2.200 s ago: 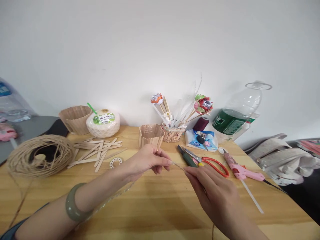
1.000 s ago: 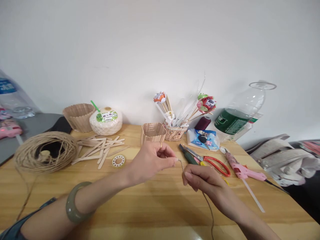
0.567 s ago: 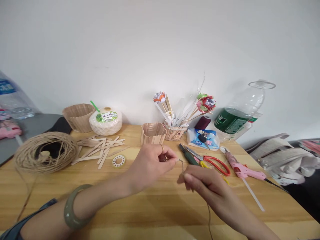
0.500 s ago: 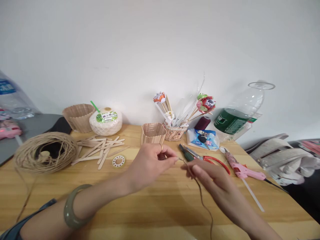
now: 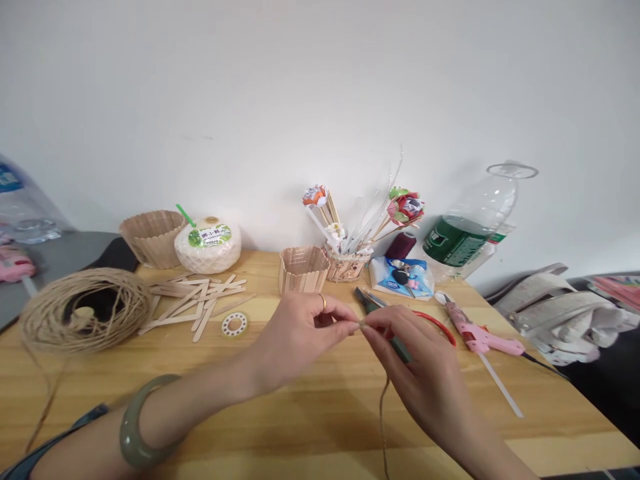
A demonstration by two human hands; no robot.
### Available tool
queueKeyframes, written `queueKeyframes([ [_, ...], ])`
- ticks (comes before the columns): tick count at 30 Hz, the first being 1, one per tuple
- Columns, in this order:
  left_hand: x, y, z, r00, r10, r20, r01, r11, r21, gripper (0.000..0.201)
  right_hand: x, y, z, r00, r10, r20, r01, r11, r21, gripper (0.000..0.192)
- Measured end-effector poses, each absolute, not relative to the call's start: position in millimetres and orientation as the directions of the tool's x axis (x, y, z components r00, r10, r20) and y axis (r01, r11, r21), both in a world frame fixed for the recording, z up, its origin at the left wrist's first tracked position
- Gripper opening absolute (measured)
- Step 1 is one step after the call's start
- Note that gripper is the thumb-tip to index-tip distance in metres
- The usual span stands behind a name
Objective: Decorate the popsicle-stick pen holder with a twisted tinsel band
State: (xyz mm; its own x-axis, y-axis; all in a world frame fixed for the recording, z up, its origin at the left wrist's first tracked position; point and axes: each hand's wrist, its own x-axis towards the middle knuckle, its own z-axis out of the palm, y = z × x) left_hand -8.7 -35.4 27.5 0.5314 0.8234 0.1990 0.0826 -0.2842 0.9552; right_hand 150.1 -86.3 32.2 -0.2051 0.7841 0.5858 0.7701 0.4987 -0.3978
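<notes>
Two hands meet over the middle of the wooden table [image 5: 300, 427] in the head view. The left hand [image 5: 295, 333] comes in from 8 o'clock, with a green bangle [image 5: 137, 427] on its wrist and a ring on one finger. Its thumb and first finger are pinched tight on the end of a thin brown string [image 5: 383, 420]. The right hand [image 5: 420, 373] comes in from 5 o'clock. Its fingertips pinch the same string end, touching the left fingertips. The rest of the string hangs down from the pinch toward 6 o'clock and runs off the bottom edge.

At 9 o'clock from the hands lies a big loose ball of twine [image 5: 85, 310]. Flat wooden sticks [image 5: 197, 303] lie in a pile at 10 o'clock, with a small white tape ring [image 5: 234, 325] just beside them. A little stick cup [image 5: 303, 269] stands at 12 o'clock, near the left hand. Next to it is a small basket with paper flowers [image 5: 350, 257]. Red scissors [image 5: 440, 323] peek out just behind the right hand, at 2 o'clock. A pink glue gun [image 5: 475, 333] lies at 3 o'clock. A big plastic bottle [image 5: 470, 230] leans at 2 o'clock, well apart from the hands. At 11 o'clock sit a white coconut drink [image 5: 207, 243] and a wavy brown bowl [image 5: 150, 237].
</notes>
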Motion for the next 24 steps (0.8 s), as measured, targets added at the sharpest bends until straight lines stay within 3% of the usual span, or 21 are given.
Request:
queueKeyframes([
  [3,-8.4,-35.6,27.4,0.543,0.808,0.23,0.077,-0.321,0.944,0.012,151.0,-87.0,33.9,-0.138,0.872,0.47,0.702,0.421,-0.574,0.018],
  [7,-9.8,-34.3,26.7,0.538,0.798,0.272,0.095,-0.378,0.921,0.012,158.0,-84.1,33.6,-0.096,0.974,0.206,0.469,0.227,-0.854,0.028],
  [9,-10.4,-33.7,26.3,0.523,0.808,0.271,0.111,-0.38,0.918,0.012,164.3,-80.0,31.4,-0.089,0.985,0.145,0.402,0.168,-0.9,0.033],
  [12,-10.6,-33.4,25.9,0.51,0.817,0.271,0.111,-0.375,0.921,0.011,173.1,-75.0,27.0,0.015,0.989,0.148,0.454,0.126,-0.882,0.039],
  [16,-10.3,-33.0,26.2,0.5,0.831,0.243,0.141,-0.354,0.924,0.012,173.4,-78.2,24.2,0.048,0.918,0.394,0.641,0.274,-0.717,0.028],
  [20,-9.9,-32.2,27.4,0.527,0.829,0.186,0.131,-0.295,0.946,0.013,162.6,-84.2,25.3,-0.194,0.709,0.678,0.795,0.518,-0.315,0.012],
  [22,-10.0,-31.8,27.9,0.545,0.825,0.149,0.119,-0.252,0.96,0.014,158.5,-84.1,25.2,-0.301,0.614,0.73,0.804,0.575,-0.152,0.012],
  [24,-10.5,-31.5,28.5,0.56,0.821,0.11,0.114,-0.207,0.972,0.015,157.3,-82.7,24.0,-0.362,0.568,0.739,0.803,0.593,-0.063,0.014],
])
